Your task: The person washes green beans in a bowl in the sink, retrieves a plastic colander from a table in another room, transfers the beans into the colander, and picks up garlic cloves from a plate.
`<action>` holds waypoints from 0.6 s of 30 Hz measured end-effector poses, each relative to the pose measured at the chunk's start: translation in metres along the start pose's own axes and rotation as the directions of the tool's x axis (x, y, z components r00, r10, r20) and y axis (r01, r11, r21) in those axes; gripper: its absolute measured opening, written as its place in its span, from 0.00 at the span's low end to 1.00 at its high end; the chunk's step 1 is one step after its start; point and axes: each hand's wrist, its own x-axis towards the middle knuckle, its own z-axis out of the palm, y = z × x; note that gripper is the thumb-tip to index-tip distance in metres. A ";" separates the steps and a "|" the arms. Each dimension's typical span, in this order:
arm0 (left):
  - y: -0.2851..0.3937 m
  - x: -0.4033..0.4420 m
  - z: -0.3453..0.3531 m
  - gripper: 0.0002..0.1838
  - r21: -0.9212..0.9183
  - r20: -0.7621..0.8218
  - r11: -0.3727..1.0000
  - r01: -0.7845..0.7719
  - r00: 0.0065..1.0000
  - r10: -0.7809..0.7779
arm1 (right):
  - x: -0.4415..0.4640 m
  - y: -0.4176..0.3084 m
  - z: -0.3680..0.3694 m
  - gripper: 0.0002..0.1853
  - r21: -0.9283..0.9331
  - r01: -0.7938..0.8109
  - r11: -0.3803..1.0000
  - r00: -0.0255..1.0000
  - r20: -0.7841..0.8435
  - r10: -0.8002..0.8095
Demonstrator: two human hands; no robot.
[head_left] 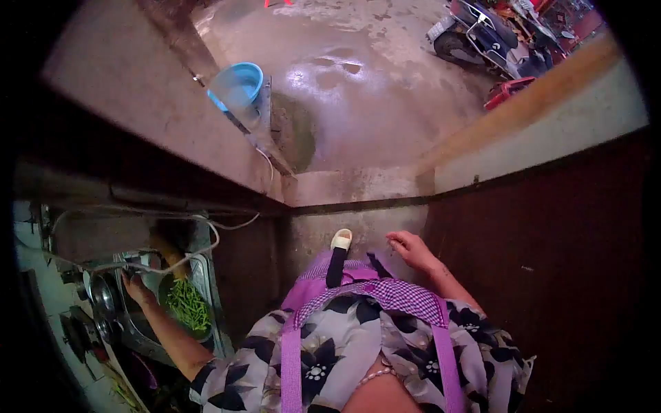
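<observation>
My left hand (140, 289) reaches over a metal sink (201, 270) at the lower left, beside what looks like a metal tap (138, 264). Its fingers are dim and partly hidden, so I cannot tell whether they grip the tap. Just right of this hand, a pile of cut green vegetables (188, 305), possibly beans, lies in a round container in the sink. A pale hose (180, 263) loops above them. My right hand (411, 249) hangs out in front of my body with nothing in it, fingers loosely bent and a little apart.
A doorway with a raised concrete sill (358, 186) lies ahead. Beyond it are wet ground, a blue basin (242, 82) on a ledge and a parked motorbike (489, 38). Metal bowls (103, 296) stand left of the sink. A dark red panel (544, 275) closes off the right.
</observation>
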 end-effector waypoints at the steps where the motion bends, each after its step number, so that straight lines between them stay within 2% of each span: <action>1: -0.006 -0.012 -0.012 0.30 0.073 0.081 0.994 -0.076 0.994 0.070 | 0.002 0.004 -0.006 0.12 -0.001 -0.025 1.000 1.000 -0.008 0.025; 2: -0.016 -0.026 -0.024 0.32 0.139 0.166 0.978 -0.158 0.977 0.134 | 0.002 0.012 -0.012 0.12 -0.001 -0.050 0.999 0.999 -0.016 0.050; 4: -0.056 -0.054 -0.062 0.33 -0.184 0.060 0.983 -0.020 0.998 0.031 | 0.006 0.018 -0.015 0.12 -0.005 -0.066 0.998 0.998 0.004 0.066; 6: -0.082 -0.088 -0.119 0.31 -0.130 -0.195 0.987 0.092 0.974 -0.116 | 0.012 0.010 -0.019 0.12 -0.025 -0.070 0.997 0.997 0.043 0.071; 8: -0.096 -0.113 -0.146 0.29 -0.128 -0.442 0.970 0.208 0.863 -0.244 | 0.019 0.010 -0.015 0.12 -0.033 0.025 0.999 0.993 0.120 -0.020; 9: -0.058 -0.147 -0.139 0.25 -0.182 -0.676 0.904 0.387 0.618 -0.401 | 0.022 0.009 -0.015 0.12 -0.062 0.051 0.997 0.987 0.153 -0.041; 10: -0.046 -0.169 -0.128 0.25 -0.113 -0.764 0.924 0.364 0.563 -0.316 | 0.025 0.006 -0.012 0.13 -0.087 0.082 0.993 0.980 0.190 -0.065; 11: -0.042 -0.187 -0.115 0.25 0.008 -0.804 0.946 0.325 0.564 -0.187 | 0.025 -0.002 -0.009 0.13 -0.045 0.079 0.996 0.979 0.190 -0.069; 12: -0.037 -0.206 -0.098 0.24 0.136 -0.814 0.953 0.272 0.578 -0.049 | 0.022 -0.004 -0.005 0.13 -0.068 0.113 0.991 0.981 0.167 -0.101; 14: -0.034 -0.234 -0.038 0.23 0.272 -0.716 0.939 0.212 0.696 0.051 | 0.038 0.004 0.013 0.14 -0.028 0.185 0.982 0.979 0.094 -0.182; 16: -0.036 -0.254 0.033 0.23 0.306 -0.516 0.940 0.151 0.856 0.030 | 0.033 -0.018 0.019 0.13 -0.018 0.179 0.984 0.979 0.101 -0.176; 18: -0.021 -0.263 0.132 0.22 0.306 -0.192 0.940 0.147 0.977 -0.090 | 0.062 -0.033 -0.004 0.13 0.052 0.158 0.986 0.983 0.089 -0.163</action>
